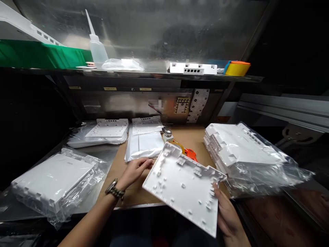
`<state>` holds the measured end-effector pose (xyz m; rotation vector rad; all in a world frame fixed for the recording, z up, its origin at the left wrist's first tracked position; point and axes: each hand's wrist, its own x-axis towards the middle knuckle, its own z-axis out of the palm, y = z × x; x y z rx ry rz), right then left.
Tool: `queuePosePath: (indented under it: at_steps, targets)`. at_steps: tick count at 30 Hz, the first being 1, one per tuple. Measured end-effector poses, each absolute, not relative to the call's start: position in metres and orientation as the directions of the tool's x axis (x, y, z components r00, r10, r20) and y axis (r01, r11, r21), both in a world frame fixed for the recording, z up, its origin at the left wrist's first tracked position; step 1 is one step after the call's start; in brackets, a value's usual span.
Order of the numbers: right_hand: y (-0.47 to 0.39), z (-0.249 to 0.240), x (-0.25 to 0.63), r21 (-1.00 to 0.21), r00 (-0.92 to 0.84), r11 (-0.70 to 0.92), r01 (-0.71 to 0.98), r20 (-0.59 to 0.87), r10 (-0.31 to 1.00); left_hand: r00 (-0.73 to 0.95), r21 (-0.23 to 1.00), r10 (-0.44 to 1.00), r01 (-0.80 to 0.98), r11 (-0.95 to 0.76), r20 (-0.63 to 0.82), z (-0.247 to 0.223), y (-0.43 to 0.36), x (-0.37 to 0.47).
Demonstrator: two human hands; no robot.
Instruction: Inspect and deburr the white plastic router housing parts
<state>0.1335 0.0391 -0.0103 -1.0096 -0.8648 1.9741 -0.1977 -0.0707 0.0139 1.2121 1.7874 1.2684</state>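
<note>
A white plastic housing (183, 188), its ribbed inner side facing up, is tilted over the front edge of the brown work surface. My right hand (227, 214) grips its right edge, with the thumb on the inner side. My left hand (136, 169), a watch and a beaded bracelet at its wrist, is beside the upper left edge of the housing. Its fingers are bent together, and their tips are partly hidden by the housing. Whether they touch it or hold anything is unclear. Behind the housing lie orange-handled scissors (191, 154) and a small bottle with a metal top (168, 134).
Wrapped white housings stand at the left (55, 175) and in a stack at the right (241, 144). Plastic bags (146, 145) lie at the back. The metal shelf (154, 74) above holds a squeeze bottle (98, 51), a green bin (46, 55) and a yellow tape roll (236, 68).
</note>
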Motion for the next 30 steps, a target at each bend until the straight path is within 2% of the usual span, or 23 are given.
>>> queuePosePath:
  at_steps: [4,7,10,13,16,20,23,27,30]
  targets:
    - [0.048,-0.002,0.142,-0.762,-0.301,-0.459,-0.457,-0.353,0.886,-0.437,0.745,0.865,0.657,0.120,0.247,-0.016,-0.044,-0.221]
    - [0.047,0.001,0.142,-0.764,-0.248,-0.427,-0.484,-0.348,0.904,-0.388,0.640,0.867,0.761,0.108,0.314,-0.029,-0.037,-0.234]
    - [0.046,0.000,0.142,-0.786,-0.234,-0.416,-0.457,-0.345,0.909,-0.377,0.595,0.865,0.795,0.118,0.332,-0.029,-0.037,-0.242]
    - [0.045,-0.004,0.142,-0.791,-0.241,-0.425,-0.441,-0.352,0.905,-0.431,0.616,0.846,0.771,0.165,0.313,-0.019,-0.037,-0.249]
    - [0.045,-0.007,0.141,-0.784,-0.242,-0.431,-0.447,-0.358,0.902,-0.472,0.696,0.850,0.692,0.192,0.235,-0.009,-0.034,-0.260]
    - [0.045,-0.010,0.141,-0.810,-0.226,-0.416,-0.414,-0.352,0.908,-0.459,0.819,0.883,0.542,0.190,0.099,-0.001,-0.026,-0.283]
    - [0.043,-0.011,0.138,-0.827,-0.198,-0.398,-0.398,-0.347,0.917,-0.454,0.862,0.888,0.475,0.174,0.071,0.005,-0.023,-0.298]
    - [0.035,-0.008,0.120,-0.837,-0.196,-0.362,-0.410,-0.306,0.932,-0.434,0.850,0.897,0.502,0.160,0.088,0.014,-0.026,-0.295]
    - [0.027,-0.004,0.103,-0.834,-0.238,-0.356,-0.422,-0.277,0.931,-0.399,0.780,0.908,0.606,0.156,0.129,0.011,-0.031,-0.273]
